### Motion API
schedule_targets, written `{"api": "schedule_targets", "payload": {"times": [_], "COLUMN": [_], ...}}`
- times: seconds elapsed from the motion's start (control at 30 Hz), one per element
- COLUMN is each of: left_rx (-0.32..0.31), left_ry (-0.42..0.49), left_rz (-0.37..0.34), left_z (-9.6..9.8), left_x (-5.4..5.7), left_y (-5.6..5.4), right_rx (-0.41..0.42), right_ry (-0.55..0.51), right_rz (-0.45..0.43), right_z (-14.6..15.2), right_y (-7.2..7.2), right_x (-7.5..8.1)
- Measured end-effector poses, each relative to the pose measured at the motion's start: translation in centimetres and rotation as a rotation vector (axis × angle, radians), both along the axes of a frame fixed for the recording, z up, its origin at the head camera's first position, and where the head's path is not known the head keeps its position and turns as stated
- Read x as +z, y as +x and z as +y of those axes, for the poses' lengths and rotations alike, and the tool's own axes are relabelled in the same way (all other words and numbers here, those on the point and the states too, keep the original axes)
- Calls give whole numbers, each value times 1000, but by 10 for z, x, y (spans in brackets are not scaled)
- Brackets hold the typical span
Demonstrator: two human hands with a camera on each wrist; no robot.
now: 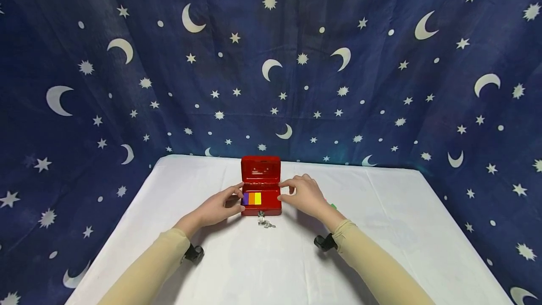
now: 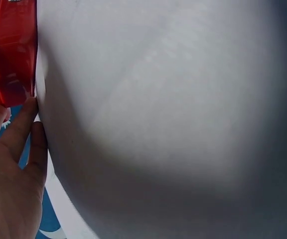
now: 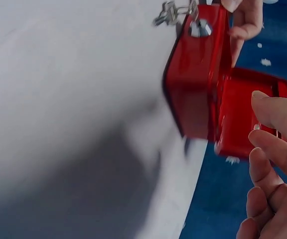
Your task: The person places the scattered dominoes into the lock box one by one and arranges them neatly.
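Observation:
A small red metal cash box [image 1: 271,206] sits on the table with its lid [image 1: 261,166] raised at the back. Purple, orange and yellow [image 1: 258,198] flat pieces lie side by side in the left part of its tray. A ring of keys [image 1: 268,224] hangs from the lock at the front. Against the box's left side, my left hand [image 1: 220,206] rests its fingertips, with thumb and index spread apart. At the right side is my right hand [image 1: 304,194], fingers loosely bent and nothing between them; in the right wrist view its fingertips appear apart from the box wall.
A white cloth covers the table [image 1: 262,267]. Behind my right wrist a bit of something green [image 1: 333,206] shows, mostly hidden. A dark blue curtain [image 1: 237,69] with moons and stars hangs around the table's back and sides.

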State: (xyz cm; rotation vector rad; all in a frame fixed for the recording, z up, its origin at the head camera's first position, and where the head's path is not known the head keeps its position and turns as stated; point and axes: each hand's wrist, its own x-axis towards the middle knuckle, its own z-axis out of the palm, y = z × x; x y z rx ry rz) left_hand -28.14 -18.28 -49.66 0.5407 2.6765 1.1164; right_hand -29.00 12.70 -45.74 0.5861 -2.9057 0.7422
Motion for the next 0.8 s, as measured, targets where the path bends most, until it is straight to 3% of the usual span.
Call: {"api": "schedule_targets", "payload": {"times": [0.53, 0.8], "left_rx": [-8, 6], "left_ry": [-8, -32], "left_rz": [52, 51], "left_z": [0, 0], "left_x": [-7, -3], "left_y": [1, 1], "right_rx": [-153, -215], "right_ry": [-40, -38], "right_rz": [17, 31], "right_z": [89, 121], "right_y": [12, 14], "right_x": [-18, -21]}}
